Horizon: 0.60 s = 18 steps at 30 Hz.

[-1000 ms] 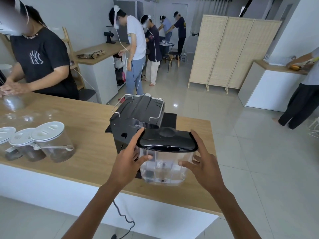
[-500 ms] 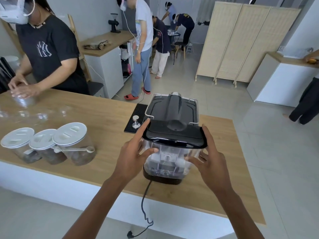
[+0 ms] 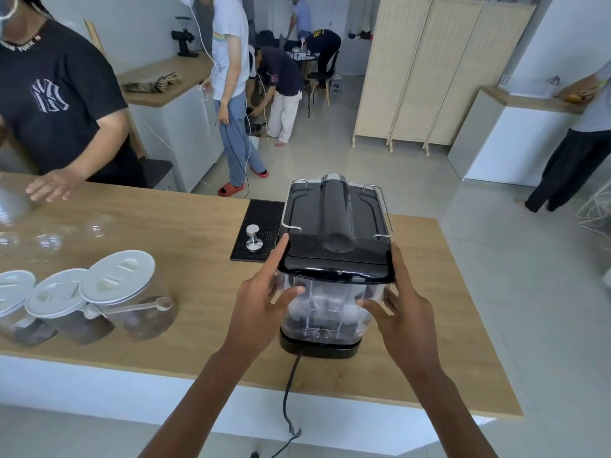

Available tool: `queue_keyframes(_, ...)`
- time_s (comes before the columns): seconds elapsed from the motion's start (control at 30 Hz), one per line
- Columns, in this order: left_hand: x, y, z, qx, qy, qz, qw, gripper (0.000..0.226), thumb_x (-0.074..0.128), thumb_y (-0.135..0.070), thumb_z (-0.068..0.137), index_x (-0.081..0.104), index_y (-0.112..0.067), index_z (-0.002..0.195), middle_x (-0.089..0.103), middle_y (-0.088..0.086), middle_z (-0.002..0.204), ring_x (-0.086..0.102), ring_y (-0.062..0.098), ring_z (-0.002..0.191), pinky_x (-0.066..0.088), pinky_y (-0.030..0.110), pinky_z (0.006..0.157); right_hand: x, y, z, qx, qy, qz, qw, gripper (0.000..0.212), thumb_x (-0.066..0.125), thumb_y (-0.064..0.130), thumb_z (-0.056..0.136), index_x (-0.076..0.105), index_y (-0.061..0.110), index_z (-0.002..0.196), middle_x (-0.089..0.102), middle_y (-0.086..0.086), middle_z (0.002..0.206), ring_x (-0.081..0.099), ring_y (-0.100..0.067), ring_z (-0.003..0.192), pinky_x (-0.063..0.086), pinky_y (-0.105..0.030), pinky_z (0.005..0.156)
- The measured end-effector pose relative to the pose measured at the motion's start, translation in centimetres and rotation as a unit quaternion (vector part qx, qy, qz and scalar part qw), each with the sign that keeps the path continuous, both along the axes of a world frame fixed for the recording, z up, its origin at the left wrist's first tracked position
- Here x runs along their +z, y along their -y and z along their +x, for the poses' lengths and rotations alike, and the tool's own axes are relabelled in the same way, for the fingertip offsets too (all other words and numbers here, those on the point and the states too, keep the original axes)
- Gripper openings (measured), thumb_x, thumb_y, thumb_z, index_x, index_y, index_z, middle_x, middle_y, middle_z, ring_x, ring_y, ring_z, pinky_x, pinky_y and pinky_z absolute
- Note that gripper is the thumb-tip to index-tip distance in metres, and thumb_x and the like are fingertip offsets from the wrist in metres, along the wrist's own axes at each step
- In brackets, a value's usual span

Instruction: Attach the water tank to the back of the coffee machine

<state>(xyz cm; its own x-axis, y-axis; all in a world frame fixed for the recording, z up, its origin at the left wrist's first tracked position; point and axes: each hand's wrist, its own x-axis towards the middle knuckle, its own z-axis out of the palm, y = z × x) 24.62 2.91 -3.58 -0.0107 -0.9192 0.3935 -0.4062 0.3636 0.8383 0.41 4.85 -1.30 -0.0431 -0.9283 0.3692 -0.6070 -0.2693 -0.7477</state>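
Wooden counter (image 3: 429,325) is bearing three lidded jars (image 3: 89,299) at left, a black mat (image 3: 261,209) with a steel tamper (image 3: 253,239) beside the coffee machine (image 3: 337,216). The left hand (image 3: 261,309) and right hand (image 3: 401,312) are grasping the clear water tank (image 3: 327,312) by its sides, thumbs on its near face. The tank is sitting against the machine's near side, over its black base.

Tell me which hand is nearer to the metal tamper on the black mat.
Left. The left hand grips the water tank just right of the tamper; the right hand holds the tank's far side.
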Motion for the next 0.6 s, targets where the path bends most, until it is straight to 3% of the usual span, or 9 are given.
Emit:
queue_keyframes(0.17, -0.6, -0.3, 0.1, -0.007, 0.0, 0.011, 1.0, 0.079, 0.062, -0.051, 0.092, 0.018, -0.049, 0.158, 0.06, -0.001, 0.089, 0.054, 0.017, 0.078, 0.052, 0.039, 0.078, -1.1, 0.1, 0.2, -0.018, -0.003, 0.008, 1.0, 0.097, 0.073, 0.033, 0.088, 0.008, 0.044, 0.159, 0.068, -0.026, 0.111, 0.068, -0.042, 0.094, 0.056, -0.059, 0.082)
queue_keyframes(0.27, -1.2, -0.6, -0.4, 0.0, 0.011, 0.013, 1.0, 0.08, 0.065, -0.036, 0.095, 0.018, -0.044, 0.159, 0.061, -0.001, 0.082, 0.054, 0.017, 0.071, 0.055, 0.049, 0.073, -2.0, -0.3, 0.5, -0.023, -0.02, 0.0, 1.0, 0.099, 0.073, 0.033, 0.088, 0.006, 0.037, 0.16, 0.071, -0.024, 0.108, 0.07, -0.041, 0.087, 0.057, -0.058, 0.075)
queue_keyframes(0.33, -1.4, -0.6, -0.3, 0.0, 0.01, 0.012, 1.0, 0.08, 0.065, -0.038, 0.095, 0.017, -0.047, 0.159, 0.057, -0.01, 0.096, 0.055, 0.009, 0.084, 0.057, 0.043, 0.079, -2.4, -0.2, 0.3, -0.025, -0.035, -0.004, 0.999, 0.102, 0.075, 0.029, 0.088, 0.004, 0.037, 0.16, 0.072, -0.024, 0.105, 0.07, -0.041, 0.085, 0.057, -0.058, 0.073)
queue_keyframes(0.4, -1.5, -0.6, 0.0, -0.004, 0.017, 0.012, 1.0, 0.08, 0.063, -0.046, 0.094, 0.015, -0.049, 0.158, 0.055, -0.011, 0.1, 0.057, 0.011, 0.086, 0.056, 0.039, 0.081, -2.6, -0.3, 0.3, -0.027, -0.045, -0.007, 0.999, 0.102, 0.075, 0.03, 0.088, 0.003, 0.039, 0.16, 0.072, -0.024, 0.105, 0.071, -0.041, 0.086, 0.058, -0.058, 0.073)
queue_keyframes(0.5, -1.1, -0.9, -0.1, 0.001, 0.032, 0.011, 0.999, 0.081, 0.063, -0.041, 0.096, 0.013, -0.047, 0.159, 0.068, 0.006, 0.086, 0.061, 0.026, 0.069, 0.055, 0.049, 0.071, -2.6, -0.3, 0.2, -0.031, -0.048, -0.002, 0.998, 0.102, 0.074, 0.033, 0.088, 0.002, 0.039, 0.16, 0.071, -0.025, 0.108, 0.069, -0.044, 0.089, 0.058, -0.058, 0.072)
queue_keyframes(0.6, -0.9, -1.2, -0.3, 0.014, 0.043, 0.014, 0.999, 0.081, 0.062, -0.038, 0.096, 0.012, -0.046, 0.159, 0.062, 0.013, 0.074, 0.053, 0.025, 0.061, 0.048, 0.046, 0.06, -2.5, -0.7, 0.4, -0.041, -0.058, -0.002, 0.997, 0.1, 0.073, 0.037, 0.089, 0.002, 0.037, 0.16, 0.071, -0.013, 0.124, 0.07, -0.043, 0.092, 0.06, -0.05, 0.071)
